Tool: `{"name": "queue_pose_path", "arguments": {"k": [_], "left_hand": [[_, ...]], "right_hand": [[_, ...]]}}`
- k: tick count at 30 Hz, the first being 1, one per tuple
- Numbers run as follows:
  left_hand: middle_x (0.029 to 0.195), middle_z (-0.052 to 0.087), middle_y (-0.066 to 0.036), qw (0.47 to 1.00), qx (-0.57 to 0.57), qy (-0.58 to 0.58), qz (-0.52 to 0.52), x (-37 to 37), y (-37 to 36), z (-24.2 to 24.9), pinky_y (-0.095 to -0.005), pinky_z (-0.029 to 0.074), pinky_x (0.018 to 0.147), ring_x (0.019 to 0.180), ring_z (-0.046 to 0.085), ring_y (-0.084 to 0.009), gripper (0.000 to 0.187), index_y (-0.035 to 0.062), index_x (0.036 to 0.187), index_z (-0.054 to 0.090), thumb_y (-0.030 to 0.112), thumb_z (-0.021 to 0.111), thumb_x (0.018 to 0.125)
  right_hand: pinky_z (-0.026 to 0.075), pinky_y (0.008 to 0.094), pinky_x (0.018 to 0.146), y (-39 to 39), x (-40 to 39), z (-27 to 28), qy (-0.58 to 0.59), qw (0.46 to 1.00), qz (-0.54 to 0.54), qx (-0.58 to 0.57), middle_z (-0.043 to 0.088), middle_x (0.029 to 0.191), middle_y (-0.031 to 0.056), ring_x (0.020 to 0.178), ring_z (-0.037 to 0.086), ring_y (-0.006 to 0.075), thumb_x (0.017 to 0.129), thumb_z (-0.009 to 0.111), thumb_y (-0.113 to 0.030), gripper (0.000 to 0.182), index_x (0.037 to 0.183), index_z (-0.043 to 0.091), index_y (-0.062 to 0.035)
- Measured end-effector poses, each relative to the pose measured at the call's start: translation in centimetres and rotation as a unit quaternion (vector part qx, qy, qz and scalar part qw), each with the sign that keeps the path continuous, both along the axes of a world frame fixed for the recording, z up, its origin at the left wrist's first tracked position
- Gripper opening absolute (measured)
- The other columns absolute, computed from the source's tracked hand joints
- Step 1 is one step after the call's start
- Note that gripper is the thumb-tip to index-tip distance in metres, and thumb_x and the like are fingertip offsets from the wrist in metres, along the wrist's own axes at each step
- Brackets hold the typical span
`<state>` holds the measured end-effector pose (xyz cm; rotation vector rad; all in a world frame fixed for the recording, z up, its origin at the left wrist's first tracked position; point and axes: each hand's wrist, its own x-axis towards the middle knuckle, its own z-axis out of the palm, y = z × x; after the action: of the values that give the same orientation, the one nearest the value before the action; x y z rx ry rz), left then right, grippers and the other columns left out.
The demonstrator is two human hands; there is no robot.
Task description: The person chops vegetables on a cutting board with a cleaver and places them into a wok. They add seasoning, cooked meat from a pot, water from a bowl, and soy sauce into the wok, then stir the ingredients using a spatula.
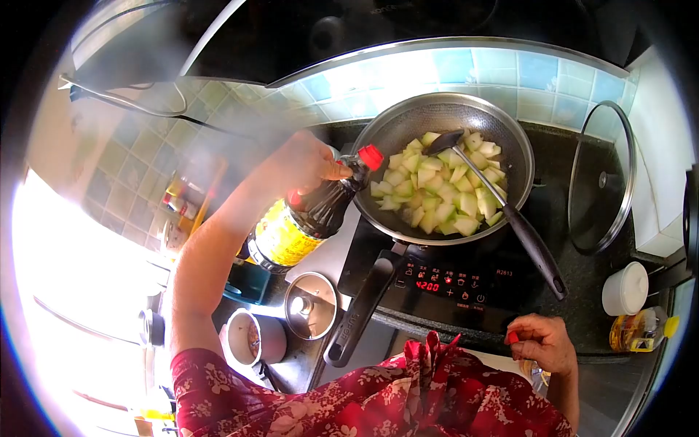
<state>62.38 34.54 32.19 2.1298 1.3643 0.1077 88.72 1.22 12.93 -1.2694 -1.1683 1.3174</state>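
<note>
My left hand [314, 159] is closed around the handle near the neck of a large soy sauce bottle [287, 237]. The bottle holds dark liquid, has a yellow label and tilts with its red top toward the wok [435, 106]. Chopped pale-green gourd pieces [437, 191] fill the wok's bottom. A spatula [535, 244] with a black handle leans across its rim, the blade among the pieces. Lower right, my right hand [545, 342] is closed with its fingertips on a small red cap [513, 337], apart from the wok.
The wok stands on a black induction cooker [466, 280] with lit red digits. A glass lid [603, 178] leans at the right wall. A white tub [625, 289] and an oil bottle [641, 331] stand lower right. A small pot [256, 339] and a metal lid [312, 306] are lower left.
</note>
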Motion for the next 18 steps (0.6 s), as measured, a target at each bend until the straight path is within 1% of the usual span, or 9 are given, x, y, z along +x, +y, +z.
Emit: {"name": "queue_pose_path", "arguments": {"k": [6,11,18], "left_hand": [[0.046,0.043,0.0,1.0,-0.012,0.0,-0.008,0.03,0.35,-0.17,-0.0216,0.023,0.035,0.038,0.038,-0.0065,0.024,-0.0015,0.059,0.057,0.01,0.072,0.074],[0.046,0.043,0.0,1.0,-0.004,0.018,-0.022,0.27,0.57,-0.21,-0.0221,0.022,0.035,0.038,0.037,-0.007,0.024,-0.0017,0.059,0.057,0.009,0.072,0.074],[0.045,0.042,-0.001,1.0,-0.004,0.027,-0.004,0.47,0.5,-0.16,-0.0229,0.022,0.034,0.037,0.038,-0.0073,0.022,-0.0027,0.06,0.058,0.008,0.071,0.074]], "right_hand": [[0.052,0.024,0.054,0.2,0.01,0.25,0.008,1.0,-0.004,-0.005,0.062,0.072,0.0085,0.06,0.063,0.0126,0.076,0.067,-0.007,0.028,0.101,0.058,0.0016],[0.051,0.0239,0.053,0.34,0.25,0.2,-0.018,1.0,0.004,0.01,0.062,0.072,0.0087,0.06,0.063,0.0128,0.076,0.066,-0.004,0.028,0.102,0.057,0.0023],[0.051,0.0243,0.052,0.49,0.22,0.1,0.008,1.0,0.003,0.012,0.061,0.071,0.0088,0.059,0.062,0.0125,0.076,0.066,-0.003,0.029,0.103,0.056,0.0026]]}}
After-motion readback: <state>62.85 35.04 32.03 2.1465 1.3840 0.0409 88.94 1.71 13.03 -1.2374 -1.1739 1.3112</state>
